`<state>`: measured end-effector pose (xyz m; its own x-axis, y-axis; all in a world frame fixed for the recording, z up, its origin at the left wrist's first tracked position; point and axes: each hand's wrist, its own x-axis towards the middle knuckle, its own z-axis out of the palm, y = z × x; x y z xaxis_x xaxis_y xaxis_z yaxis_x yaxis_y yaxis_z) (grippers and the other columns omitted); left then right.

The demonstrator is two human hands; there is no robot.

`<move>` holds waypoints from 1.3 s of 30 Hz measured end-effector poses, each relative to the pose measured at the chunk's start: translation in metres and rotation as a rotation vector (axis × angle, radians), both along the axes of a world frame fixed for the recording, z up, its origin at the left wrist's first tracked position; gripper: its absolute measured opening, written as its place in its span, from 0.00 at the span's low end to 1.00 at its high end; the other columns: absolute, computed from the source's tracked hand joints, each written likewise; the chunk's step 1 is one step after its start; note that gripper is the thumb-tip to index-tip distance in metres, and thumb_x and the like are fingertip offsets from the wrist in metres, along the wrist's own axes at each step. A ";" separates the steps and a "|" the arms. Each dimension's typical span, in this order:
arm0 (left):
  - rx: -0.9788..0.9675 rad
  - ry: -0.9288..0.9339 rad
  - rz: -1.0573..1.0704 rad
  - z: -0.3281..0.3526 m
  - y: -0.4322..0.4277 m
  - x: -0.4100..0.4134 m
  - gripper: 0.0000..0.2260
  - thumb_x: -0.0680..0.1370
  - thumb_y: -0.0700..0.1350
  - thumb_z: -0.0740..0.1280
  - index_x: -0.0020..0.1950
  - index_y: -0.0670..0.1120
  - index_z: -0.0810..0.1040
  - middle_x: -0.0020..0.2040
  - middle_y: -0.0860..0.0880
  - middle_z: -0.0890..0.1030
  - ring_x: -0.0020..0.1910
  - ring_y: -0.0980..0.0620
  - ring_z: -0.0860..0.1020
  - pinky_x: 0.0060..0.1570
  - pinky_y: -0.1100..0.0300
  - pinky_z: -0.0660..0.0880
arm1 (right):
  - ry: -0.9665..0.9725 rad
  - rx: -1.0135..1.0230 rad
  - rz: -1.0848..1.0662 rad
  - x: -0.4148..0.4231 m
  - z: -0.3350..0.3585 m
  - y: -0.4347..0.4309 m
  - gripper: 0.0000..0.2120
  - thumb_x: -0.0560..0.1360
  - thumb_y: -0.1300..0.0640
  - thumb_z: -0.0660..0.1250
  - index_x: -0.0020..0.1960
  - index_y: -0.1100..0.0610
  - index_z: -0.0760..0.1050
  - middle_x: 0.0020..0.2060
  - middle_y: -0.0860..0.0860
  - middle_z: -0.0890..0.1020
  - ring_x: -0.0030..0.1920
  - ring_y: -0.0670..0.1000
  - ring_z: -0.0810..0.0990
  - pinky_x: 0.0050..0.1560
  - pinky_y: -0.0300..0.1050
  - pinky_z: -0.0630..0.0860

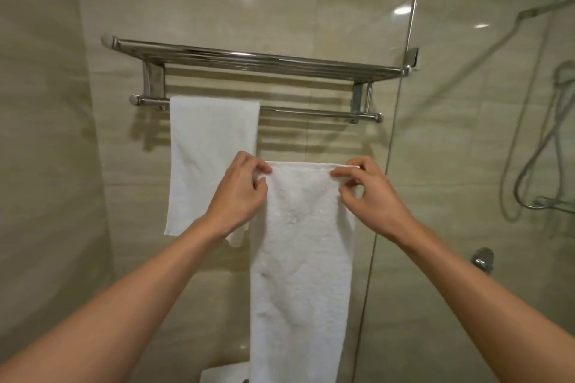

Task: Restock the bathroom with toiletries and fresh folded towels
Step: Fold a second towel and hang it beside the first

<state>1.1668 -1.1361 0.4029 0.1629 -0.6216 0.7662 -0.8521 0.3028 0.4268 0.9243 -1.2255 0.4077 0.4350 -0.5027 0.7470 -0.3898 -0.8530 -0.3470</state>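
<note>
Rack [255, 59] on wall. 2nd towel [301, 242] hangs below bar's [311, 112] bare right stretch, spread flat, probably for draping there; hung towel [211, 149] fills left end. Left hand [239, 193], right hand [370, 193] each pinch 1 top corner.

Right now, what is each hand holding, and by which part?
Both hold one white towel by its top edge: left hand pinches the left corner, right hand the right corner.
</note>
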 end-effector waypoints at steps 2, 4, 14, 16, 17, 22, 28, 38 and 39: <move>0.010 0.011 0.023 0.012 -0.013 -0.002 0.09 0.78 0.37 0.61 0.56 0.45 0.77 0.54 0.52 0.69 0.42 0.57 0.73 0.44 0.63 0.72 | 0.022 -0.006 0.012 0.002 0.011 -0.013 0.15 0.75 0.65 0.66 0.61 0.55 0.79 0.54 0.47 0.71 0.50 0.42 0.77 0.57 0.29 0.69; -0.002 -0.008 0.050 0.023 -0.026 -0.003 0.11 0.78 0.36 0.61 0.57 0.44 0.76 0.55 0.52 0.69 0.47 0.59 0.71 0.50 0.68 0.67 | 0.031 -0.009 0.024 0.003 0.021 -0.026 0.15 0.76 0.63 0.67 0.62 0.55 0.78 0.55 0.47 0.70 0.51 0.44 0.77 0.56 0.26 0.67; -0.005 -0.142 0.136 0.080 -0.083 -0.002 0.10 0.78 0.34 0.59 0.55 0.44 0.75 0.55 0.52 0.67 0.50 0.55 0.71 0.50 0.68 0.64 | 0.006 -0.054 0.081 0.001 0.068 -0.089 0.16 0.77 0.57 0.68 0.65 0.54 0.76 0.57 0.46 0.69 0.55 0.41 0.74 0.55 0.22 0.64; -0.019 -0.186 0.150 0.088 -0.094 -0.002 0.11 0.78 0.33 0.59 0.56 0.42 0.76 0.55 0.51 0.67 0.53 0.54 0.71 0.52 0.68 0.64 | -0.001 -0.071 0.079 0.002 0.076 -0.101 0.17 0.77 0.58 0.68 0.65 0.55 0.76 0.58 0.47 0.69 0.56 0.44 0.73 0.57 0.23 0.63; -0.026 -0.201 0.157 0.092 -0.100 -0.002 0.11 0.78 0.32 0.59 0.57 0.41 0.76 0.56 0.51 0.68 0.54 0.53 0.71 0.53 0.68 0.64 | 0.010 -0.080 0.069 0.003 0.080 -0.108 0.17 0.77 0.57 0.68 0.66 0.55 0.76 0.58 0.47 0.68 0.58 0.46 0.73 0.59 0.27 0.64; -0.017 -0.220 0.212 0.108 -0.126 -0.005 0.10 0.78 0.32 0.60 0.56 0.40 0.75 0.58 0.45 0.70 0.56 0.48 0.72 0.54 0.62 0.67 | 0.091 -0.128 0.029 0.007 0.097 -0.140 0.21 0.77 0.54 0.66 0.70 0.55 0.72 0.61 0.46 0.65 0.65 0.49 0.69 0.67 0.41 0.66; 0.065 -0.237 0.281 0.124 -0.152 -0.005 0.13 0.77 0.34 0.61 0.61 0.41 0.72 0.62 0.43 0.68 0.61 0.45 0.71 0.63 0.52 0.70 | 0.168 -0.229 -0.010 0.018 0.110 -0.171 0.24 0.76 0.49 0.67 0.70 0.54 0.69 0.64 0.51 0.64 0.68 0.51 0.63 0.64 0.43 0.62; 0.279 -0.619 0.566 0.127 -0.183 0.001 0.27 0.80 0.62 0.52 0.69 0.42 0.66 0.69 0.40 0.67 0.67 0.42 0.64 0.69 0.46 0.61 | 0.249 -0.236 -0.085 0.039 0.107 -0.211 0.38 0.70 0.32 0.66 0.73 0.52 0.65 0.67 0.51 0.63 0.70 0.48 0.56 0.68 0.52 0.67; 0.279 -0.625 0.569 0.127 -0.185 0.003 0.28 0.80 0.63 0.50 0.69 0.43 0.66 0.70 0.40 0.66 0.68 0.42 0.64 0.69 0.46 0.60 | 0.260 -0.239 -0.100 0.041 0.109 -0.213 0.39 0.70 0.31 0.66 0.73 0.52 0.66 0.67 0.52 0.64 0.70 0.49 0.56 0.69 0.53 0.66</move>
